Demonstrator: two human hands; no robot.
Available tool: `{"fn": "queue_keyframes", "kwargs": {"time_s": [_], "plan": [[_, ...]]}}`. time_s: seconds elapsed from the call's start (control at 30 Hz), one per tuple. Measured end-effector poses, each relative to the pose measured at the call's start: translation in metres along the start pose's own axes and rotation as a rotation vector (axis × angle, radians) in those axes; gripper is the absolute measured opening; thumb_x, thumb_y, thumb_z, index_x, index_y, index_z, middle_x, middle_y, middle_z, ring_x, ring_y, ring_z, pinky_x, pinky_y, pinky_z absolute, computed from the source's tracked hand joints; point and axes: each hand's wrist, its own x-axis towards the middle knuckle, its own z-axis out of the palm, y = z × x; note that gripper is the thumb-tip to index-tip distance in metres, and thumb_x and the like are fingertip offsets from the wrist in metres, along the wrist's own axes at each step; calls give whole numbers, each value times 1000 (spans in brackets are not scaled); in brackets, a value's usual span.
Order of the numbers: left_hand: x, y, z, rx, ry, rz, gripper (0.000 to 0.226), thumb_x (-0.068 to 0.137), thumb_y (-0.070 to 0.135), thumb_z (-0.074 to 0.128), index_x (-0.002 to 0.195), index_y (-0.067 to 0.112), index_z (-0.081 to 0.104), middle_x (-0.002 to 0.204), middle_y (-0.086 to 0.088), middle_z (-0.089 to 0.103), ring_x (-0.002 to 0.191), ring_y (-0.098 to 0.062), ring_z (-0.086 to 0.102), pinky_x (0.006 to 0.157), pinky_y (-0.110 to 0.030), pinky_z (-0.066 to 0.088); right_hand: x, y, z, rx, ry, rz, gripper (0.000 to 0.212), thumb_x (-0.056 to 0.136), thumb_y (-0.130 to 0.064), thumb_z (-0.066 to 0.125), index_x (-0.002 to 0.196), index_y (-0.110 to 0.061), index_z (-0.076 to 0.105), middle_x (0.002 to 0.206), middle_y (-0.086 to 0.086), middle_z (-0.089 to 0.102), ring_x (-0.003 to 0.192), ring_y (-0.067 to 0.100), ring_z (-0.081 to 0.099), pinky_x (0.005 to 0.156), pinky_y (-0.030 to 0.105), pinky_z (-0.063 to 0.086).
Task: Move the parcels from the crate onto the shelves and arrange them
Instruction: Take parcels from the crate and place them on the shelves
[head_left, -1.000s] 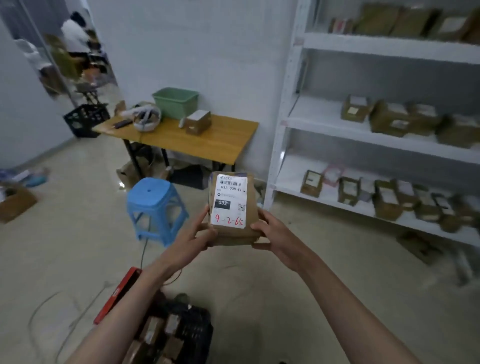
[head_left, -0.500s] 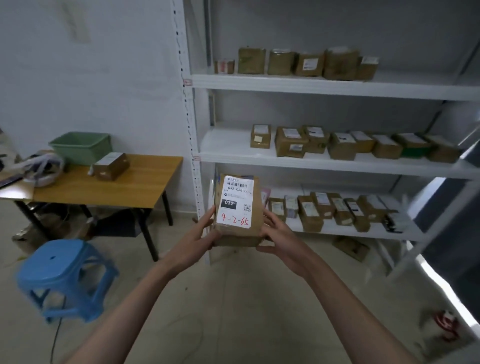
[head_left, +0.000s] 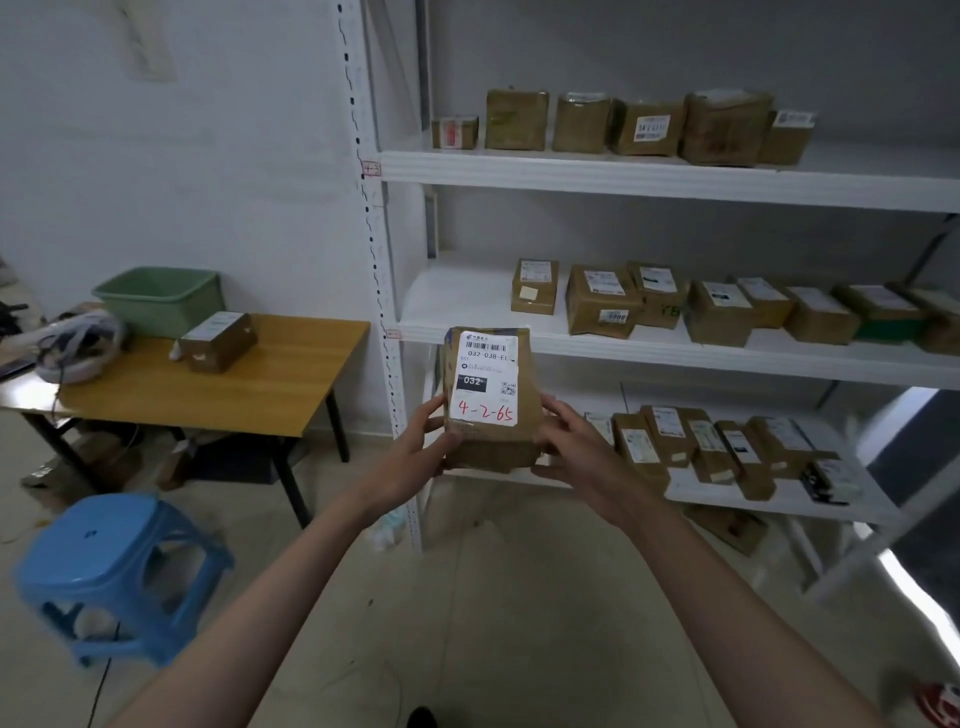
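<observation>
Parcel (head_left: 491, 397) w/ white label marked 4-2-65 is held upright in front of the shelves (head_left: 670, 179), between both my hands. L to R: blue stool (head_left: 117, 577) on floor, desk (head_left: 208, 387) w/ green bin (head_left: 161, 299) and a box (head_left: 218, 340); left hand (head_left: 415, 449) grips parcel's left edge; right hand (head_left: 574, 447) grips right edge; shelved parcels behind.

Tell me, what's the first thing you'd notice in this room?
Right in the middle, a brown parcel with red writing "4-2-65" on its white label is held up by the left hand and the right hand. Behind it stand white shelves lined with many more brown parcels. Low on the left sits a bright blue stool, beside a wooden table.
</observation>
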Motion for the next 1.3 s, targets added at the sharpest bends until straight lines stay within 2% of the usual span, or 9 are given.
{"fn": "queue_keyframes", "kwargs": {"time_s": [0.17, 0.27, 0.37, 0.53, 0.77, 0.87, 1.0, 1.1, 1.3], "plan": [[67, 2, -23, -27, -21, 3, 59, 98, 41, 49, 150, 29, 24, 143, -3, 45, 119, -26, 56, 94, -35, 52, 64, -18, -1, -43, 58, -2, 45, 98, -19, 56, 142, -27, 47, 125, -1, 63, 113, 17, 60, 98, 43, 54], [112, 5, -43, -11, -29, 29, 55, 100, 39, 47, 148, 24, 25, 140, -6, 46, 117, -25, 57, 87, -30, 53, 110, -36, 1, -42, 73, 6, 39, 96, -22, 57, 135, -27, 52, 116, -3, 67, 105, 16, 63, 85, 36, 57], [157, 9, -66, -11, -26, 46, 52, 100, 39, 45, 145, 22, 27, 138, -7, 47, 114, -24, 58, 85, -30, 54, 155, -56, 4, -48, 100, 28, 41, 93, -32, 60, 134, -29, 54, 119, -2, 67, 112, 19, 61, 96, 41, 54], [224, 12, -101, 18, -31, 28, 47, 100, 39, 44, 140, 21, 29, 135, -9, 51, 106, -25, 63, 85, -32, 55, 214, -77, 14, -8, 170, 20, 42, 98, -23, 55, 139, -19, 44, 125, 2, 59, 116, 17, 57, 101, 40, 51], [295, 3, -122, 49, -49, -8, 46, 102, 40, 40, 141, 19, 29, 129, -7, 53, 103, -26, 64, 80, -29, 53, 281, -77, 14, 28, 205, 32, 35, 99, -24, 55, 133, -18, 45, 118, -1, 60, 109, 12, 58, 101, 40, 51], [324, 1, -127, 50, -46, -36, 46, 103, 41, 38, 142, 20, 30, 125, -4, 53, 104, -25, 63, 79, -27, 51, 315, -76, 8, 19, 193, 32, 38, 97, -27, 57, 133, -21, 46, 122, 0, 62, 112, 14, 60, 101, 40, 51], [368, -6, -131, 62, -20, -59, 43, 103, 42, 39, 140, 21, 33, 122, -3, 53, 101, -21, 63, 86, -34, 51, 365, -72, -3, 21, 188, 49, 43, 96, -27, 59, 136, -22, 45, 127, 2, 61, 116, 18, 59, 101, 42, 51], [404, -16, -133, 79, -9, -77, 41, 103, 41, 39, 138, 20, 35, 124, -5, 55, 106, -26, 61, 94, -41, 50, 401, -68, -12, 40, 182, 78, 43, 95, -27, 58, 136, -23, 45, 128, 3, 61, 116, 19, 60, 100, 40, 52], [475, -37, -128, 150, -20, -131, 41, 103, 43, 40, 137, 20, 39, 124, -8, 58, 104, -25, 61, 84, -37, 52, 458, -54, -35, 78, 199, 152, 36, 97, -27, 57, 131, -22, 46, 124, 2, 63, 113, 17, 62, 104, 44, 49]]}}
